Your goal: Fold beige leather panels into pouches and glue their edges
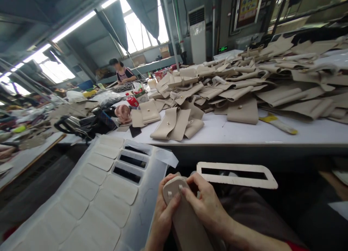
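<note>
My left hand (164, 216) grips a long beige leather flap piece (187, 225) from the left side, thumb pressed on its rounded top end. My right hand (206, 204) pinches the same piece from the right, fingertips at a small white fitting near its top. The piece rests over my lap, low in the middle of the view. A white sheet (89, 200) with several beige rounded pieces stuck to it and a few empty slots lies to the left of my hands. A flat beige frame-shaped offcut (236, 175) lies just behind my right hand.
A white table (244, 133) ahead carries a large heap of beige flap pouches (244, 88), a pink fan (123, 112) and a black bag (81, 126). A person (122, 72) sits at the far end. Another table edge (27, 160) is at the left.
</note>
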The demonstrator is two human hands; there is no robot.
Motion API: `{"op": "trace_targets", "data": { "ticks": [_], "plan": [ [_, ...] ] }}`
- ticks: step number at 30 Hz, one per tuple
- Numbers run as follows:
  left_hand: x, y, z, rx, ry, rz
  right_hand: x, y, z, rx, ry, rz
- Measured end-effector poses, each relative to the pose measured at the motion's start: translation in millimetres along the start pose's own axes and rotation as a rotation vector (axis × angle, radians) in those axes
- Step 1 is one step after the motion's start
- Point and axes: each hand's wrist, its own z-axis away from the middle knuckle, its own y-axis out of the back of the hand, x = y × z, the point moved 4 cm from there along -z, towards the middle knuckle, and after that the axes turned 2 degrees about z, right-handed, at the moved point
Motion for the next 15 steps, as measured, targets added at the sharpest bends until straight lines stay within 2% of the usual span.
{"op": "trace_targets", "data": {
  "ticks": [3,5,8,10,13,15],
  "plan": [
    [5,3.9,1,0.035,-0.015,-0.022,-3,-9,0,-0.004,-0.010,-0.030],
    [16,8.0,-2,0.045,-0.045,-0.082,-8,-12,-2,-0.018,-0.001,-0.051],
    [40,11.7,-9,-0.005,-0.097,-0.263,-17,-9,-1,-0.066,0.033,-0.033],
    [51,15.8,-11,-0.050,-0.062,-0.339,-16,-2,5,-0.109,0.082,0.040],
    [57,31.8,-4,-0.027,0.023,-0.294,9,15,24,-0.184,0.082,0.214],
    [54,47.1,8,0.085,0.029,-0.217,44,25,38,-0.289,-0.096,0.300]
  ]
}}
